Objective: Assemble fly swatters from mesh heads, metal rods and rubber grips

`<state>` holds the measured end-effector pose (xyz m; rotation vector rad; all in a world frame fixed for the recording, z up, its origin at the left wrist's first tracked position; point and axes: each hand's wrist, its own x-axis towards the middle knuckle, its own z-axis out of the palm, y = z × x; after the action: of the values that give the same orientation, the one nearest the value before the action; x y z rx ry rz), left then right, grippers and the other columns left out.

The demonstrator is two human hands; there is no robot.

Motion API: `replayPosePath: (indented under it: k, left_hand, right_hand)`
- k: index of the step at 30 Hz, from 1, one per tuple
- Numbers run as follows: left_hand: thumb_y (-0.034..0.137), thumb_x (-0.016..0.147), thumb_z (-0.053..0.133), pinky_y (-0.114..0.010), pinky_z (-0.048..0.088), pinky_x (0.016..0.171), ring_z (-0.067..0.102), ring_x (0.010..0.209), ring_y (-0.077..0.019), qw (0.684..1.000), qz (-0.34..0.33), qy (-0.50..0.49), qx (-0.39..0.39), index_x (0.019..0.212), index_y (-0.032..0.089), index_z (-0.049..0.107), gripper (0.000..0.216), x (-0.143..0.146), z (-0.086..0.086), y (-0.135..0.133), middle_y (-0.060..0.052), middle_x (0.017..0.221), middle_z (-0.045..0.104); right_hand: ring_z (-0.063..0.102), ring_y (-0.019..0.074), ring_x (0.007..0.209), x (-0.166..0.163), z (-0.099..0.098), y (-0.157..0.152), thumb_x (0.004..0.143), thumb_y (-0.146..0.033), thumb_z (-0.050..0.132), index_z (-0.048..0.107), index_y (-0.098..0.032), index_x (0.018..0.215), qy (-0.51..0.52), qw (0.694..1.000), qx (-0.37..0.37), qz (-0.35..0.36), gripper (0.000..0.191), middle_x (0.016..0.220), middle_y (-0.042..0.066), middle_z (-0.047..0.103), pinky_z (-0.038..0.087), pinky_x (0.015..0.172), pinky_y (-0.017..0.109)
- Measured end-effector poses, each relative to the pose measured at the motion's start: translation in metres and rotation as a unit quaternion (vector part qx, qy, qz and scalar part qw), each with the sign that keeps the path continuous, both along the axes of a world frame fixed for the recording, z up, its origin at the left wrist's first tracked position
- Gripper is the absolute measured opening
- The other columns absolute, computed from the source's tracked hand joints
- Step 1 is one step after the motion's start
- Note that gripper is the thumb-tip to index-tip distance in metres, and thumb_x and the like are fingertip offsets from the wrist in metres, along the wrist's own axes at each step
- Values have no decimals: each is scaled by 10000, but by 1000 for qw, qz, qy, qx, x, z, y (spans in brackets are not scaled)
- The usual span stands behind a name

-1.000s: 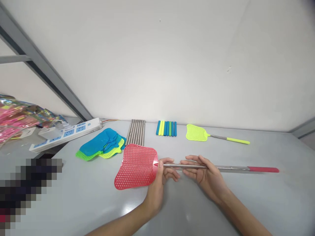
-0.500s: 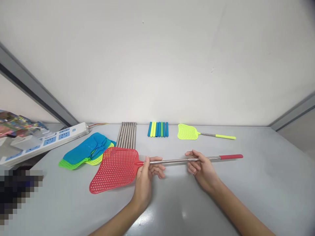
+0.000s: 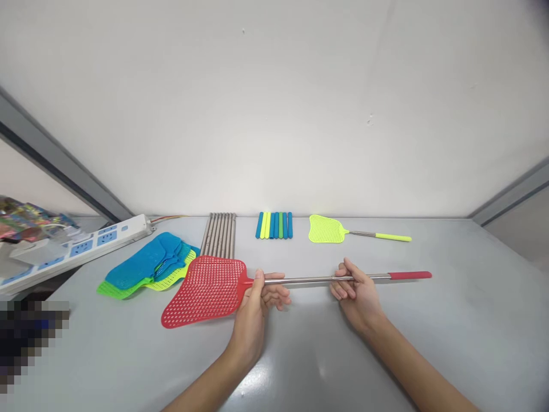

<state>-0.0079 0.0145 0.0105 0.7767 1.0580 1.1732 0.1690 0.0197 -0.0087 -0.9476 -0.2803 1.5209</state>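
I hold a red fly swatter (image 3: pixel 203 289) level over the grey table (image 3: pixel 472 320); its mesh head points left and its red grip (image 3: pixel 409 275) points right. My left hand (image 3: pixel 257 303) pinches the metal rod (image 3: pixel 309 280) just beside the head. Farther right, my right hand (image 3: pixel 355 292) has its fingers curled round the same rod.
A pile of blue and green swatter heads (image 3: pixel 148 266), a row of metal rods (image 3: pixel 221 234), several blue, yellow and green grips (image 3: pixel 275 225) and a finished yellow swatter (image 3: pixel 338 230) lie along the back. A white power strip (image 3: pixel 77 246) lies at the left.
The swatter's telescopic rod is shorter than a second ago; its grip end has come in from the far right. In the last half second both hands rose slightly with it.
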Motion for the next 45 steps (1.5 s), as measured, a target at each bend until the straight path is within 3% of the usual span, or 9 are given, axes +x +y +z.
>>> replayPosePath:
  k: [9, 26, 31, 34, 45]
  left_hand:
    - [407, 781, 417, -248, 382, 542, 547, 567, -152, 1000, 22, -4, -17, 855, 108, 578, 348, -3, 3, 1, -32, 582, 587]
    - [368, 783, 427, -254, 406, 570, 563, 636, -162, 999, -6, 6, -34, 870, 122, 609, 318, 5, 5, -3, -64, 682, 633]
    - [369, 771, 452, -278, 405, 780, 526, 870, -185, 999, 25, 42, -16, 665, 125, 665, 341, 6, 4, -3, -88, 831, 636]
    - [371, 777, 438, -294, 342, 889, 455, 1023, -205, 998, 29, 57, -12, 654, 139, 679, 356, 6, 3, -3, -87, 933, 618]
    - [386, 763, 448, -323, 305, 923, 423, 1072, -228, 997, 40, 66, -9, 646, 149, 686, 356, 5, 8, 0, -79, 968, 613]
  right_hand:
    - [260, 62, 349, 8, -1, 4, 734, -433, 485, 496, -157, 497, 1, 999, 11, -36, 365, 323, -77, 180, 263, 414, 200]
    - [276, 74, 332, 21, -5, 10, 796, -422, 384, 382, -165, 439, -4, 991, 49, -127, 440, 314, -55, 230, 231, 385, 210]
    - [265, 70, 315, 25, -4, 12, 804, -410, 364, 358, -163, 428, -7, 988, 39, -150, 450, 325, -53, 238, 216, 370, 211]
    - [258, 70, 304, 28, -4, 13, 807, -396, 359, 353, -163, 421, -14, 986, 38, -164, 451, 320, -52, 233, 207, 360, 212]
    - [242, 74, 305, 48, -2, 18, 813, -373, 350, 322, -171, 419, -33, 978, 45, -198, 443, 322, -52, 236, 239, 361, 226]
